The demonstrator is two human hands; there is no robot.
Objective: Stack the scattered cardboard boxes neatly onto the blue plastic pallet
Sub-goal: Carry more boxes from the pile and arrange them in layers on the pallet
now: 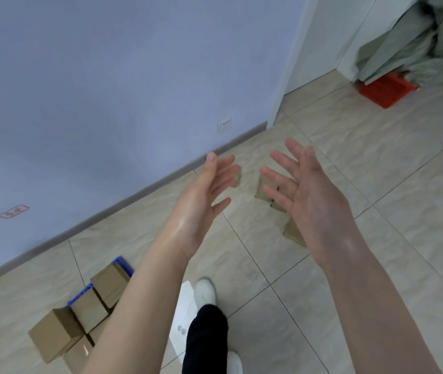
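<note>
Reaching with left hand and right hand spread wide and empty toward loose boxes on the tiles (pallet, part-loaded, behind at lower left); best gripped squarely on opposite sides, kept level.

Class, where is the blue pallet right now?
In the head view, the pallet sits lower left near the wall, under stacked boxes, beside the left forearm.

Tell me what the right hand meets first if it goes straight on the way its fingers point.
Probably the small cardboard box on the floor, just past the right hand; depth is unclear, so it may pass above it.
</note>
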